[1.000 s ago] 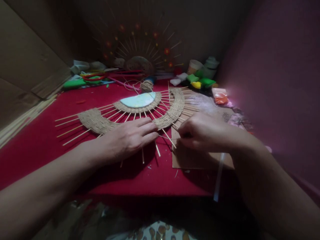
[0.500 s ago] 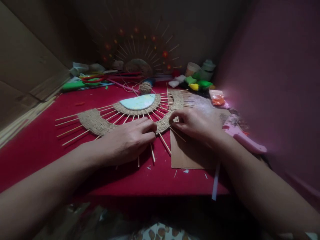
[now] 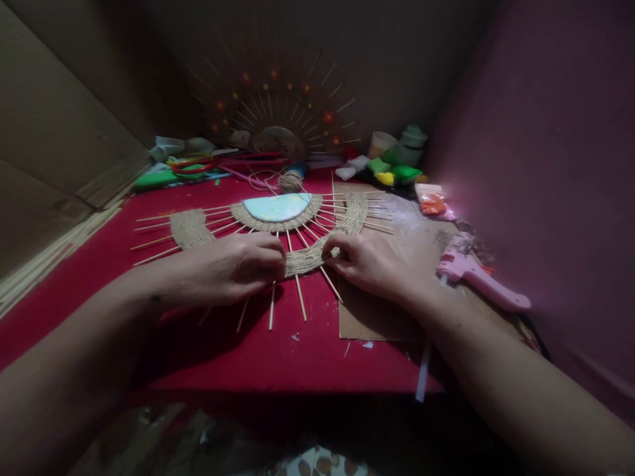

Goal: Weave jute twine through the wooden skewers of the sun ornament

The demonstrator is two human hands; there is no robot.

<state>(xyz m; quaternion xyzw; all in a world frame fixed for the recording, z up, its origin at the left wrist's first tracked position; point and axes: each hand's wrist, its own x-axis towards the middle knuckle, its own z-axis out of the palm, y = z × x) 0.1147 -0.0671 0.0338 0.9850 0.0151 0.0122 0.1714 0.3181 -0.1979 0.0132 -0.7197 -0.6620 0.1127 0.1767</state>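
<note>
A half-round woven piece of wooden sticks and twine (image 3: pixel 306 259) lies on the red tabletop, its sticks fanning toward me. At its centre is a pale blue half-disc (image 3: pixel 278 207) with a twine border. My left hand (image 3: pixel 238 266) is closed over the outer twine band, left of its middle, fingers bent together and covering part of it. With thumb and fingers pinched, my right hand (image 3: pixel 364 263) grips the same band further right, by a stick. The fingertips of my left hand are partly hidden.
A cardboard sheet (image 3: pixel 381 317) lies under the right side. A pink glue gun (image 3: pixel 481 277) rests at the right. Behind are a twine ball (image 3: pixel 290 180), red-handled scissors (image 3: pixel 193 166), coloured packets (image 3: pixel 384 177) and a finished-looking stick fan with flowers (image 3: pixel 278 135).
My left hand has slid left along the band, uncovering more of its middle. My right hand has shifted slightly left and down. The view has tilted a little.
</note>
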